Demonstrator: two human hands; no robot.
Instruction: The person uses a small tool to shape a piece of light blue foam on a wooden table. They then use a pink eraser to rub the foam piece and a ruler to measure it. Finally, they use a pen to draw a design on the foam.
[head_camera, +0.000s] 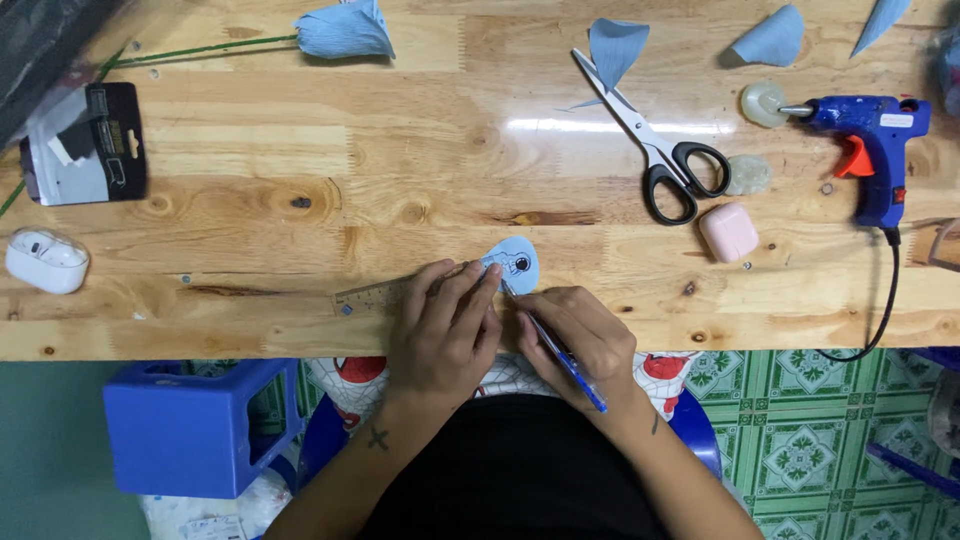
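At the near edge of the table: I see both hands working close together on one small paper piece.
Paper piece: the light blue paper shape (513, 262) lies flat on the wooden table (300, 180), just in front of the fingertips of both hands.
Left hand: my left hand (443, 330) lies palm down, the fingers stretched forward and pressing on a clear ruler (378, 294); the fingertips reach the left edge of the paper shape. It closes around nothing, it only pushes down.
Ruler: it lies flat and a little slanted, its right end goes under the fingers toward the paper shape.
Right hand: my right hand (578, 338) is closed around a blue pen (555, 350); the pen tip touches the lower right part of the paper shape, the back end points toward my body.
Position of paper to grip: the shape is beyond the pen tip and between the two hands, touching the ruler side.
Farther on the table: scissors (655, 140) with black handles lie open, well apart from the hands; a blue glue gun (868, 140) rests at the right, with its cable over the table edge.
Other things: a small pink case (728, 232) near the scissors, a white case (46, 261) at the far left, a blue paper flower (345, 30) at the top.
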